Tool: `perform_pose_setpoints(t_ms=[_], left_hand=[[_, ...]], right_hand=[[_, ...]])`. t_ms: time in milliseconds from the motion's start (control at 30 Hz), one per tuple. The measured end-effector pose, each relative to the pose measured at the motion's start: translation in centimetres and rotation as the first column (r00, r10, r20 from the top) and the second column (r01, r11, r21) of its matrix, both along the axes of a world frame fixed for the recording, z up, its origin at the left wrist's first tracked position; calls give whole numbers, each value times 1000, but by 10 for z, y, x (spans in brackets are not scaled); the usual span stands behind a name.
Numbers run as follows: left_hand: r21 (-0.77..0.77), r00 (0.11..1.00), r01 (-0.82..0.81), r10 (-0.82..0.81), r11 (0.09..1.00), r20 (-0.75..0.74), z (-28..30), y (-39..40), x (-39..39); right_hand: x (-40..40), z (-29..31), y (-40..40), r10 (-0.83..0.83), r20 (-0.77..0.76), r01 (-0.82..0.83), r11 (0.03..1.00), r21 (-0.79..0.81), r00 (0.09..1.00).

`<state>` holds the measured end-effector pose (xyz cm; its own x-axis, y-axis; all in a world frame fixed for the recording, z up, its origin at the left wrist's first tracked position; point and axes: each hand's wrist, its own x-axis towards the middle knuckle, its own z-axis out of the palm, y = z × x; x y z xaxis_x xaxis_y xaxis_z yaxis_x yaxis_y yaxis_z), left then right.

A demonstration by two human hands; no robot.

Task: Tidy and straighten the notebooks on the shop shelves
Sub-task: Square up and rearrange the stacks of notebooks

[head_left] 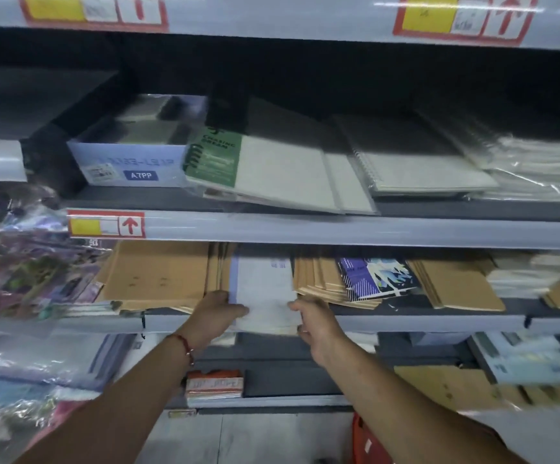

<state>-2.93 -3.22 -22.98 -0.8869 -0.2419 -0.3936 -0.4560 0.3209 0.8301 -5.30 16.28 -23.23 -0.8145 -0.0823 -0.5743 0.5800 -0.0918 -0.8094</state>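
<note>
A white notebook stack (263,289) lies on the lower shelf (422,321), its near end sticking out past the shelf edge. My left hand (216,314) grips its left front corner and my right hand (312,321) grips its right front corner. Brown kraft notebooks (158,276) lie to its left and a fanned brown pile (322,279) to its right, with a blue patterned notebook (377,277) on top. On the shelf above lies a green spiral notebook (213,155) next to pale wrapped notebooks (288,172).
A white box marked A7PP (131,165) stands on the upper shelf, left. Colourful wrapped packets (30,279) crowd the left side. More brown notebooks (459,283) and wrapped spiral pads (422,169) lie at the right. A red-and-white pack (214,385) sits on the shelf below.
</note>
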Motion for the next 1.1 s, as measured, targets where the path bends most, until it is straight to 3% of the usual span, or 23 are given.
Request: perform_pose_setpoints(t_ms=[133,267,400,500,600,767,1100], left_hand=[[331,999,37,-40,943,0,4,-9,29],[468,992,129,-115,874,-58,-3,-18,50],[476,987,156,-127,865,-94,-4,-18,62],[524,994,84,-38,848,-98,1,-12,68],[467,988,60,15,882,-155,1,0,71],[385,963,153,-49,910,-267,4,31,77],[345,940,321,-252,882,-228,6,129,75]], right_hand=[[21,5,-4,-11,83,16,998,-61,996],[39,1,-14,17,74,-17,1000,2,997],[50,-13,-13,80,-21,-78,995,65,997],[64,-1,-10,97,-88,-87,990,111,991],[74,8,-3,96,-147,-76,987,139,984],[90,9,26,18,-185,12,987,159,982],[133,17,125,-184,-180,218,958,187,966]])
